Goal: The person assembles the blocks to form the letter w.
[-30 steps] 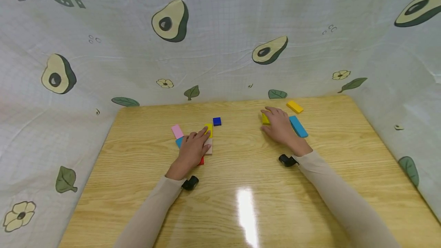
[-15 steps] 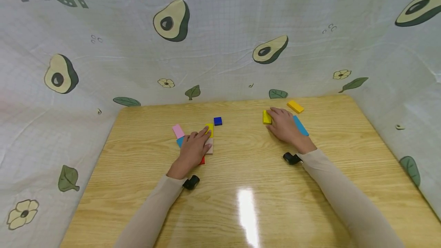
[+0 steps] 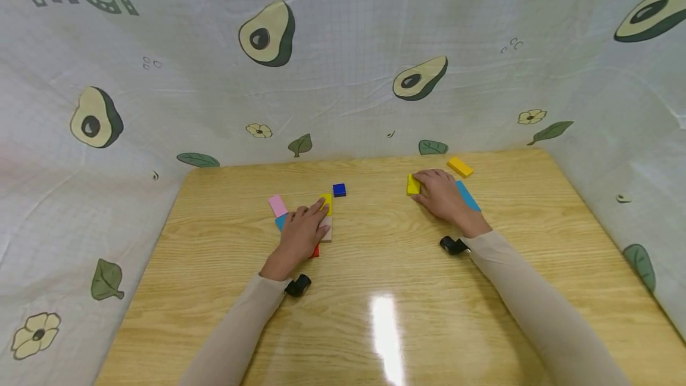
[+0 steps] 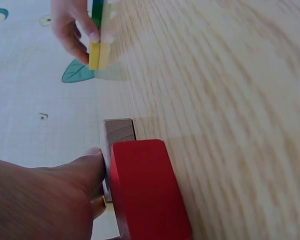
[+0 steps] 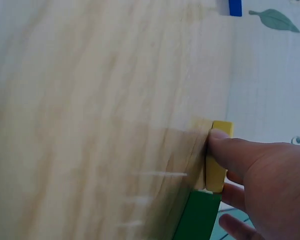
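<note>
My left hand (image 3: 302, 232) rests over a cluster of blocks. Its index finger reaches onto a yellow block (image 3: 327, 204). Its thumb touches a plain wooden block (image 3: 327, 229). A red block (image 4: 147, 192) stands in front of that one in the left wrist view; a light blue block (image 3: 281, 221) and a pink block (image 3: 277, 205) show past the fingers. My right hand (image 3: 440, 194) pinches another yellow block (image 5: 216, 175), thumb on its near side and fingers behind it. Against its end is a green block (image 5: 197, 216), hidden by the hand in the head view.
A dark blue block (image 3: 339, 190) stands between the hands, nearer the left. Right of the right hand lie a long light blue block (image 3: 468, 196) and an orange-yellow block (image 3: 460, 167). The wooden table (image 3: 364, 279) ends at a patterned cloth (image 3: 343, 88).
My right hand has drawn back to the right from over its yellow block and then come to grip it. That block has shifted slightly left. My left hand has stayed in place.
</note>
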Motion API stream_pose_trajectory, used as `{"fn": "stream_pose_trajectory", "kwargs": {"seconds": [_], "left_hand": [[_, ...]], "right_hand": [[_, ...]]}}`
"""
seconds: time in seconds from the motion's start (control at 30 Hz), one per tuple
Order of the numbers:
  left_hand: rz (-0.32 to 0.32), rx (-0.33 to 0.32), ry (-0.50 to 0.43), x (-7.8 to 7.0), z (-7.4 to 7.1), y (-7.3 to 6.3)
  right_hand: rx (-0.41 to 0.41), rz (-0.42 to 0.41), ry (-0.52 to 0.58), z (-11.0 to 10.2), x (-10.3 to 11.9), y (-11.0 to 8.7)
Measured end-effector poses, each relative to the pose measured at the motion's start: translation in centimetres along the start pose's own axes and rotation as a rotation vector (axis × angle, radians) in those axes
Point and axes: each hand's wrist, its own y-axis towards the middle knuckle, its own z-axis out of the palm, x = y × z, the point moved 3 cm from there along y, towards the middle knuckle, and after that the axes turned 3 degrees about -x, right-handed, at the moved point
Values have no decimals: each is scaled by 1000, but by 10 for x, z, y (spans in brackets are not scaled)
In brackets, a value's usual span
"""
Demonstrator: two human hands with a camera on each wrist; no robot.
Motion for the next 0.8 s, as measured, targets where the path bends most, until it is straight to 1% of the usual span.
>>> {"fn": "stream_pose_trajectory", "kwargs": {"seconds": [0.17, 0.3, 0.53, 0.8], "left_hand": [[1, -3, -7, 0, 0, -1], [-1, -5, -5, 1, 0, 0], [4, -11, -6, 0, -2, -1], [3, -8, -16, -1, -3, -1]], "right_hand": [[4, -35, 24, 4, 13, 1], [9, -77, 53, 9, 30, 3], [51, -155, 93, 16, 62, 8], [83, -196, 96, 27, 82, 18]]}}
